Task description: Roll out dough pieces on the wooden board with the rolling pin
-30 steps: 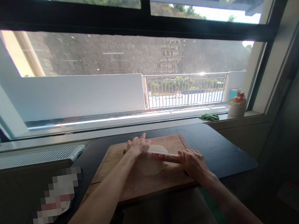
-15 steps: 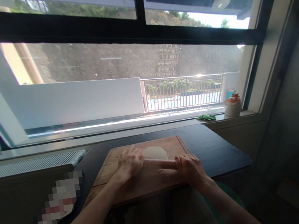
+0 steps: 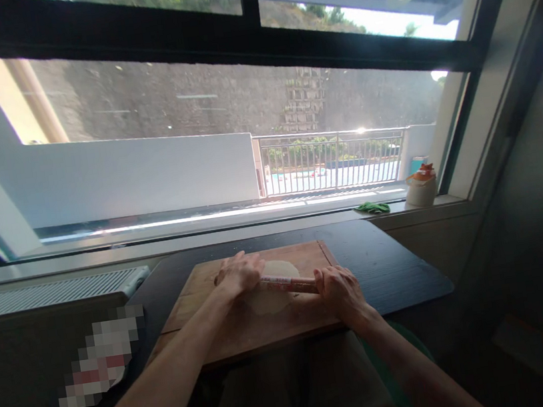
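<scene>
A wooden rolling pin (image 3: 290, 284) lies across a flat, pale round of dough (image 3: 268, 302) on a wooden board (image 3: 250, 342). Over the pin's left part rests my left hand (image 3: 241, 273), fingers curved across it, with the pin's tip just showing beyond the hand. My right hand (image 3: 340, 288) is closed around the pin's right end, with the fist at the board's right side. Dough shows both beyond the pin and on the near side of it.
The board sits on a dark table (image 3: 397, 270) below a wide window. On the sill stand a white container (image 3: 421, 190) with an orange-red top and a green cloth (image 3: 373, 207). A radiator (image 3: 56, 294) is at left, near a blurred-out item (image 3: 99, 366).
Both hands have pushed the rolling pin a little away from me over the dough. More dough now shows on the near side of the pin. The view has tilted slightly down.
</scene>
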The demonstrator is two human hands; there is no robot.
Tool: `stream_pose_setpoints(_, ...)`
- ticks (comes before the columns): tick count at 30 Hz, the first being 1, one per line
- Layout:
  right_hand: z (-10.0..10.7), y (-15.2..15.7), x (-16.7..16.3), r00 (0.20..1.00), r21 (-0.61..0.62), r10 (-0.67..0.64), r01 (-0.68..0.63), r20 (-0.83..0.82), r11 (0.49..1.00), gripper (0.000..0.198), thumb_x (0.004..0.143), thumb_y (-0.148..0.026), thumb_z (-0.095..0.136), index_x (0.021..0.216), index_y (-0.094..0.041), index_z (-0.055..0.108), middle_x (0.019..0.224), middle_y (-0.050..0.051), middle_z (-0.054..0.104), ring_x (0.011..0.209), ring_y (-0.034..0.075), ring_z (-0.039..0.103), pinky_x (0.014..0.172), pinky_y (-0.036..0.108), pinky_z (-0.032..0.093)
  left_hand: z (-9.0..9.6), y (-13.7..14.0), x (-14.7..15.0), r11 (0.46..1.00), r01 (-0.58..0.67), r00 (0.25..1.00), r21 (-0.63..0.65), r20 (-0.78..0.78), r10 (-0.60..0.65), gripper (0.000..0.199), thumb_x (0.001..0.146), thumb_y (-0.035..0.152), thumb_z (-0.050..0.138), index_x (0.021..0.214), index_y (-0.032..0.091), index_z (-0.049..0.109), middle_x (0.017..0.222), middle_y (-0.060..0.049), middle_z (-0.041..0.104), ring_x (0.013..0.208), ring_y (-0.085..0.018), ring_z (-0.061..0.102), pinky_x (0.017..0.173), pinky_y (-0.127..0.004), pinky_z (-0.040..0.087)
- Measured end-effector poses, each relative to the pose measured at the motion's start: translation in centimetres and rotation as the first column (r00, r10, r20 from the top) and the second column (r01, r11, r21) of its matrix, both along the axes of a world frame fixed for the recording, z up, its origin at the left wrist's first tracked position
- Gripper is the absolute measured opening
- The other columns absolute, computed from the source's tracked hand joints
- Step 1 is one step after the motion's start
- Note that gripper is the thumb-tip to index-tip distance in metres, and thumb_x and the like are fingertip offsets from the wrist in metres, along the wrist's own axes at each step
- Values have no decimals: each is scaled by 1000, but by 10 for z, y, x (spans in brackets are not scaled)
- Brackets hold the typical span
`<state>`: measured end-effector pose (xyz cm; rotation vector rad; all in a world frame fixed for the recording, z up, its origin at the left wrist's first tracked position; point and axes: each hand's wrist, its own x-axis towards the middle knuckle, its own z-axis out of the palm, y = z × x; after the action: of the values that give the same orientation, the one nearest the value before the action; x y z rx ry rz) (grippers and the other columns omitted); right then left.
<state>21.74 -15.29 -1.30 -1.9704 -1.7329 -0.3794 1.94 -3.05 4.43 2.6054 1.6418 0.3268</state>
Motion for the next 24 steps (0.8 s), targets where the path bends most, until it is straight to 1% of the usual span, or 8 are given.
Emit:
stream_pose_setpoints(3,-2,-11,-7,999,51,1,-3,35,999,39,98,-30,30,79,-20,63,80,5,65,80,18,55,75,30,31,-11,-4,-10,999,45,999,17,-21,-45,40,85,37,37,114,29,62,128,-1,59,124,-24,44,105,-40,29)
stream_pose_setpoints(8,-9,-31,-19,1000,75,13,-14,16,997,37,97,-30,31,76,-20,60,79,5,63,81,18,53,79,30,31,-39,-18,-33,974,92,995,208,-40,-86,48,89,34,26,127,22,54,138,-3,50,133,-20,35,113,-37,17)
stream_pose_setpoints(10,-11,-34,-19,1000,68,15,-16,12,998,37,97,-30,31,76,-20,59,78,5,63,81,18,54,79,30,31,-46,-21,-39,964,108,994,243,-37,-102,50,90,34,26,130,21,52,139,-3,49,134,-19,34,115,-37,13)
stream_pose_setpoints(12,-10,-29,-15,1000,48,22,-23,21,999,37,97,-29,31,76,-20,60,78,5,64,80,17,55,79,30,31,-47,-21,-40,962,119,993,245,-41,-112,50,90,35,25,129,21,53,138,-3,50,134,-20,35,114,-38,14)
stream_pose_setpoints(15,1,-9,-7,999,-10,15,-15,32,1000,41,97,-29,29,79,-20,64,82,5,68,81,17,58,78,29,33,-41,-11,-32,975,93,995,200,-49,-84,49,90,36,24,121,20,59,132,-6,56,128,-23,43,110,-40,24)
stream_pose_setpoints(17,11,11,-4,1000,-52,-10,12,29,999,44,98,-29,26,83,-19,66,85,6,69,83,17,60,79,30,34,-35,1,-24,988,20,999,151,-32,-16,47,89,38,25,114,21,63,125,-7,61,120,-24,50,104,-39,32)
stream_pose_setpoints(20,27,45,-7,999,-131,8,-2,46,991,48,99,-30,23,88,-18,68,90,8,69,89,18,60,83,31,35,-26,26,-14,995,-93,996,46,-8,93,43,88,40,30,109,24,64,114,-8,66,107,-24,59,93,-37,41)
stream_pose_setpoints(24,41,90,-19,997,-217,49,-34,65,976,50,98,-33,22,91,-17,69,97,11,68,94,21,60,84,33,38,-21,66,-9,993,-100,994,-59,-54,97,45,86,42,32,109,20,63,115,-12,65,104,-25,60,85,-35,46)
